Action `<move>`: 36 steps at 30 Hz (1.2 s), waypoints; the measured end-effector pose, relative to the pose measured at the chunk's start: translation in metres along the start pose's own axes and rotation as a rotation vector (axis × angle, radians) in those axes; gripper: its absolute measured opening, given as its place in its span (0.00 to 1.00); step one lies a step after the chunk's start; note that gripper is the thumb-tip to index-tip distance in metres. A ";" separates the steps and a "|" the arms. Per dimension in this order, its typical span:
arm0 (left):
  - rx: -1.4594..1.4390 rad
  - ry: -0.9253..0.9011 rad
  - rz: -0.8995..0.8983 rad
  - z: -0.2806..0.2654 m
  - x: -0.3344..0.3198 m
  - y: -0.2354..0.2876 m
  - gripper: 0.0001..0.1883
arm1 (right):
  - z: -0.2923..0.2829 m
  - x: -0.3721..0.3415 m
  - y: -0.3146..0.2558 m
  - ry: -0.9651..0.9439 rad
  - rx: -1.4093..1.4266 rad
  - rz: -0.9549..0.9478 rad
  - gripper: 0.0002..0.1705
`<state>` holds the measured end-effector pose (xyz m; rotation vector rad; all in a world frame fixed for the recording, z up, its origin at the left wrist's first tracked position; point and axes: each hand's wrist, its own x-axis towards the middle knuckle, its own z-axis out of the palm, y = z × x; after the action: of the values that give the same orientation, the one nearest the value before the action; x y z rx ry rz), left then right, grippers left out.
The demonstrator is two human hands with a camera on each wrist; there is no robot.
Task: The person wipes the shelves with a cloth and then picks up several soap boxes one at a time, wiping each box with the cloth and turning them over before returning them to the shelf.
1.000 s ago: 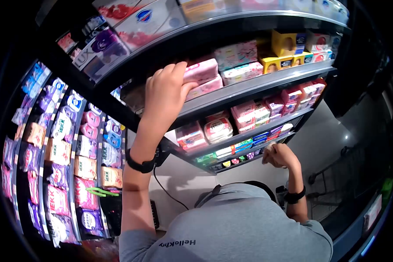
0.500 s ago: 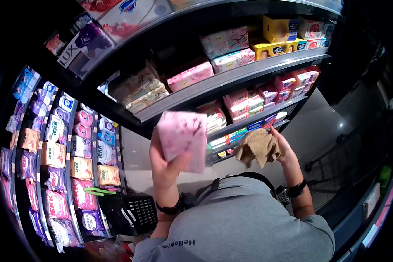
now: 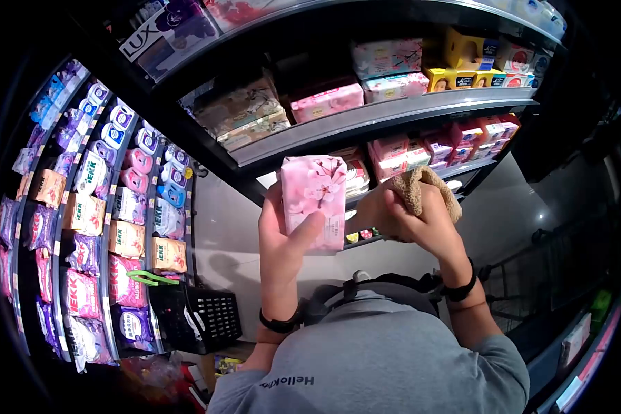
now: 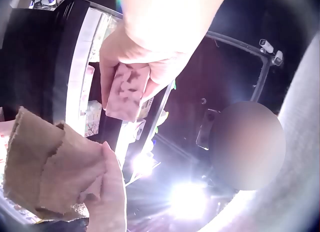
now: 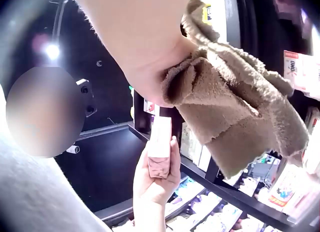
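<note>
My left hand (image 3: 283, 245) grips a pink pack (image 3: 315, 200) with a blossom print, held upright in front of my body, the thumb across its front. In the left wrist view the pack (image 4: 127, 92) sits between the fingers and thumb. My right hand (image 3: 428, 224) holds a crumpled brown cloth (image 3: 412, 193) just to the right of the pack, apart from it. The right wrist view shows the cloth (image 5: 235, 107) hanging in folds, covering the right fingers, while the left hand (image 5: 155, 189) holds the pack (image 5: 160, 147) beyond it.
A shelf (image 3: 393, 102) ahead carries a pink pack (image 3: 328, 102), blossom-print packs and yellow boxes (image 3: 450, 81). Pouches and bottles fill a rack on the left. A black basket (image 3: 217, 317) stands at lower left beside that rack; a cart (image 3: 524, 297) is on the right.
My left hand has come down from the shelf with a pink pack, now held steady and upright. The right hand with the cloth has moved up and left, closer to the pack.
</note>
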<state>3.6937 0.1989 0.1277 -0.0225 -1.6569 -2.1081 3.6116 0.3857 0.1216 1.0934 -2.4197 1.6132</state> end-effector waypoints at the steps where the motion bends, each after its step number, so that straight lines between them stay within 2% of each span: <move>1: 0.021 0.000 0.011 0.001 -0.001 0.000 0.29 | 0.004 0.003 0.007 0.123 -0.132 -0.170 0.07; 4: 0.057 0.002 0.086 0.003 -0.001 0.000 0.31 | -0.001 0.008 -0.006 0.140 -0.020 -0.204 0.06; 5: 0.126 0.012 0.133 0.003 -0.001 0.001 0.31 | -0.002 0.011 -0.016 0.129 -0.002 -0.295 0.06; 6: 0.196 0.023 0.178 0.002 -0.002 0.002 0.31 | 0.004 0.011 -0.023 0.175 -0.022 -0.307 0.09; 8: 0.249 -0.006 0.206 0.002 -0.003 0.003 0.31 | 0.016 0.006 -0.014 0.019 -0.009 -0.355 0.13; 9: 0.333 0.018 0.335 0.001 -0.001 0.001 0.31 | 0.021 0.006 -0.023 -0.021 0.076 -0.342 0.16; 10: 0.321 0.022 0.337 0.000 -0.001 0.004 0.31 | 0.029 0.005 -0.031 -0.011 0.302 -0.354 0.18; 12: 0.506 0.060 0.362 -0.004 0.000 0.013 0.30 | 0.022 0.000 -0.027 -0.387 0.318 -0.283 0.33; 13: 0.491 0.027 0.340 -0.007 0.000 0.018 0.29 | 0.025 0.006 -0.022 -0.404 0.374 -0.454 0.33; 14: 0.484 0.036 0.336 -0.010 0.000 0.019 0.29 | 0.022 0.003 -0.020 -0.415 0.370 -0.449 0.33; 16: 0.382 0.042 0.340 -0.014 -0.002 0.020 0.30 | 0.021 -0.003 -0.021 -0.494 0.637 -0.248 0.20; 18: 0.348 0.051 0.352 -0.014 -0.001 0.018 0.30 | 0.026 -0.008 -0.019 -0.490 0.618 -0.248 0.20; 20: 0.434 0.019 0.368 -0.016 -0.001 0.017 0.30 | 0.028 -0.015 -0.015 -0.536 0.371 -0.259 0.24; 21: 0.442 0.020 0.373 -0.014 -0.001 0.017 0.28 | 0.025 -0.016 -0.025 -0.523 0.299 -0.285 0.24; 22: 0.426 -0.001 0.375 -0.013 -0.001 0.016 0.28 | 0.024 -0.024 -0.032 -0.513 0.305 -0.062 0.28; 24: 0.531 0.007 0.324 -0.007 -0.003 0.011 0.27 | 0.029 -0.029 -0.038 -0.333 0.146 -0.188 0.38; 25: 0.511 0.004 0.345 -0.001 -0.002 0.008 0.27 | 0.035 -0.031 -0.035 -0.245 0.008 -0.230 0.47; 26: 0.508 -0.025 0.365 0.004 -0.002 0.004 0.27 | 0.035 -0.034 -0.039 -0.158 0.008 -0.215 0.51; 28: 0.545 -0.137 0.349 0.011 -0.006 0.000 0.28 | 0.041 -0.038 -0.030 0.114 0.152 -0.338 0.43; 29: 0.537 -0.204 0.291 0.017 -0.010 0.003 0.30 | 0.039 -0.040 -0.031 0.137 0.183 -0.286 0.42; 30: 0.597 -0.253 0.360 0.024 -0.013 0.006 0.31 | 0.037 -0.042 -0.034 0.157 0.220 -0.233 0.42; 31: 0.598 -0.302 0.400 0.027 -0.016 0.003 0.31 | 0.035 -0.041 -0.040 0.264 0.148 -0.233 0.42; 32: 0.602 -0.349 0.441 0.028 -0.018 -0.002 0.31 | 0.036 -0.051 -0.055 0.337 0.563 0.049 0.44; 33: 0.575 -0.331 0.547 0.029 -0.017 -0.007 0.30 | 0.034 -0.058 -0.050 0.334 0.775 0.040 0.48; 34: 0.426 -0.417 0.417 0.026 -0.019 -0.011 0.31 | 0.032 -0.066 -0.039 0.330 0.987 0.024 0.51; 35: 0.291 -0.462 0.424 0.024 -0.023 -0.018 0.32 | 0.034 -0.070 -0.013 0.087 1.667 -0.300 0.48; 36: 0.158 -0.508 0.428 0.024 -0.026 -0.024 0.33 | 0.029 -0.069 -0.050 0.373 1.101 0.145 0.47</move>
<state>3.7020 0.2342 0.1049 -0.8463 -1.8783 -1.7222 3.7012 0.3872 0.1208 0.5169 -1.3131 2.9553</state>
